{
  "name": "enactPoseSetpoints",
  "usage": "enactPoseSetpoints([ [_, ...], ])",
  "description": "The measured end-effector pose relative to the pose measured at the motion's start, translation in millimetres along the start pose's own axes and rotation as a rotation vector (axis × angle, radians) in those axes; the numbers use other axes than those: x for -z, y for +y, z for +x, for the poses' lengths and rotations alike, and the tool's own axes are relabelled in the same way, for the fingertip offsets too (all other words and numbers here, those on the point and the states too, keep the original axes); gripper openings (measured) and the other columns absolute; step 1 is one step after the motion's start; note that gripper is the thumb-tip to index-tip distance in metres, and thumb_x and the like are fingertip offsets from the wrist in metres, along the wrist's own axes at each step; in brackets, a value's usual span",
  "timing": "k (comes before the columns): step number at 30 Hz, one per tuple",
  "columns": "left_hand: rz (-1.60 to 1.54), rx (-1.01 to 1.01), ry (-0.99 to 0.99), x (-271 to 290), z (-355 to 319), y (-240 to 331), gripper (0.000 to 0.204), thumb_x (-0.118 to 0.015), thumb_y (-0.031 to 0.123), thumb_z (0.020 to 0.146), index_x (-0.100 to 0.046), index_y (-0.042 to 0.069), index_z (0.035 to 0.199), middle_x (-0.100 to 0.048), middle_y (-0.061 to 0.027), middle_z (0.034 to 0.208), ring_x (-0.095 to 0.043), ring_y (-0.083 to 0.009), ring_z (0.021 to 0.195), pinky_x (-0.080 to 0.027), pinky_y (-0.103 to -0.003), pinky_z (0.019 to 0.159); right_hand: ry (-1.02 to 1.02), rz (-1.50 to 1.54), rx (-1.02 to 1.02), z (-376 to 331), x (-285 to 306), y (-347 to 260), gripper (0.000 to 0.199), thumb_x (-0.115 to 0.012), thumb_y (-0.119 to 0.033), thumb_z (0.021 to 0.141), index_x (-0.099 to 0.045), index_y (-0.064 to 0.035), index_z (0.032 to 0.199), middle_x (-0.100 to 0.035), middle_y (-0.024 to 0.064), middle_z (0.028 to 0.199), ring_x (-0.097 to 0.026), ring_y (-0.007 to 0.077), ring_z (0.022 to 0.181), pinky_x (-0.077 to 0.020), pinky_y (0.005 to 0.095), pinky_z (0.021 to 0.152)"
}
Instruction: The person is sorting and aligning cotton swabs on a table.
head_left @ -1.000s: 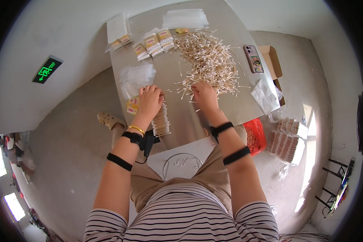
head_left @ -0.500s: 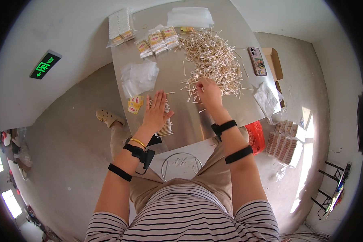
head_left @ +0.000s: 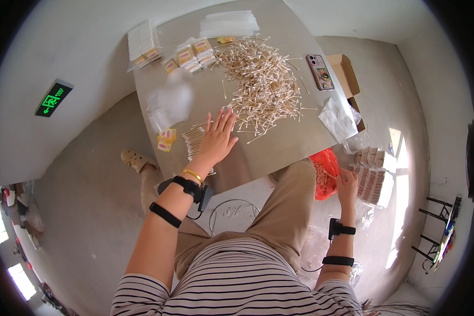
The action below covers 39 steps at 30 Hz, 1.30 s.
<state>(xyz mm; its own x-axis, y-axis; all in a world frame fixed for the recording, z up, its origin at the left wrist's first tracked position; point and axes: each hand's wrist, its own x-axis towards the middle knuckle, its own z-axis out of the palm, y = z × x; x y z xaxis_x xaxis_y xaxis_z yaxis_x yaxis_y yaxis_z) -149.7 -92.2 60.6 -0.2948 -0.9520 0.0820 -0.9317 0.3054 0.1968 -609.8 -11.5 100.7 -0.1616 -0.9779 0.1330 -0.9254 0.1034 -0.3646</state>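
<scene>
A: L to R, what's there?
B: Far L of the table (head_left: 258,152): clear packs w/ yellow labels (head_left: 142,47), then empty clear bags (head_left: 168,102). Just below those, a small aligned bundle of sticks (head_left: 195,141).
A: Left hand?
B: Left hand (head_left: 216,138) lies flat, fingers spread wide, palm down on the table, holding nothing. It's touching the bundle's R edge, fingertips at the near rim of the big pile of cotton swabs (head_left: 260,84).
A: How would those handle?
B: Prob. v. light, thin, stiff-ish but snappable; they roll & scatter. I'd pinch a bunch round the middle of the shafts, not the soft tips.
A: Further R?
B: Phone (head_left: 319,71) near the table's R edge, crumpled plastic bag (head_left: 336,118), open cardboard box (head_left: 347,71) beyond. Right hand (head_left: 347,187) is down off the table, beside the red bag (head_left: 324,176) & stacked packs (head_left: 371,168) on the floor. Fingers loosely open, can't tell if it grips anything.
</scene>
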Motion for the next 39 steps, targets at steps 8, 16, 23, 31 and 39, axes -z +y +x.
enactPoseSetpoints([
  [8, -0.154, 0.200, 0.064, -5, 40, -5, 0.047, -0.078, 0.022, 0.081, -0.054, 0.008, 0.119, -0.057, -0.0075, 0.118, -0.054, -0.0286, 0.113, -0.041, -0.046, 0.101, -0.133, 0.260, 0.035, 1, -27, -43, 0.020, -0.067, -0.008, 0.086, -0.069, -0.0045, 0.105, -0.062, 0.0150, 0.102, -0.061, 0.0313, 0.095, -0.0498, 0.0403, 0.083],
  [16, -0.409, 0.136, 0.114, -19, 45, -58, 0.012, -0.072, 0.008, 0.078, -0.065, 0.009, 0.086, -0.065, -0.0073, 0.084, -0.064, -0.0300, 0.084, -0.049, -0.042, 0.077, -0.253, 0.481, 0.081, 21, -47, -133, 0.017, -0.069, -0.011, 0.086, -0.070, -0.0061, 0.102, -0.063, 0.0138, 0.100, -0.062, 0.0315, 0.093, -0.0512, 0.0397, 0.083],
  [23, -0.281, 0.152, 0.103, 6, 40, -90, 0.008, -0.071, 0.007, 0.077, -0.064, 0.009, 0.080, -0.066, -0.0064, 0.080, -0.065, -0.0285, 0.082, -0.049, -0.042, 0.075, -0.287, 0.519, 0.369, 53, -96, -234, 0.014, -0.068, -0.009, 0.084, -0.070, -0.0090, 0.098, -0.062, 0.0098, 0.096, -0.058, 0.0317, 0.097, -0.0503, 0.0404, 0.087],
  [31, -0.295, 0.173, 0.110, 21, 8, -110, 0.007, -0.072, 0.005, 0.080, -0.066, 0.003, 0.082, -0.066, -0.0102, 0.080, -0.067, -0.0269, 0.072, -0.054, -0.037, 0.066, -0.228, 0.323, 0.609, 90, -157, -293, 0.027, -0.072, -0.009, 0.079, -0.068, -0.0113, 0.106, -0.060, 0.0079, 0.107, -0.054, 0.0303, 0.108, -0.0465, 0.0426, 0.094],
  [39, -0.253, 0.299, 0.109, 29, -5, -110, 0.011, -0.075, 0.016, 0.079, -0.067, 0.012, 0.073, -0.064, -0.0021, 0.079, -0.062, -0.0232, 0.085, -0.043, -0.040, 0.080, -0.246, 0.195, 0.606, 107, -186, -301, 0.020, -0.076, -0.013, 0.078, -0.064, -0.0113, 0.093, -0.058, 0.0065, 0.101, -0.054, 0.0290, 0.105, -0.0453, 0.0416, 0.094],
])
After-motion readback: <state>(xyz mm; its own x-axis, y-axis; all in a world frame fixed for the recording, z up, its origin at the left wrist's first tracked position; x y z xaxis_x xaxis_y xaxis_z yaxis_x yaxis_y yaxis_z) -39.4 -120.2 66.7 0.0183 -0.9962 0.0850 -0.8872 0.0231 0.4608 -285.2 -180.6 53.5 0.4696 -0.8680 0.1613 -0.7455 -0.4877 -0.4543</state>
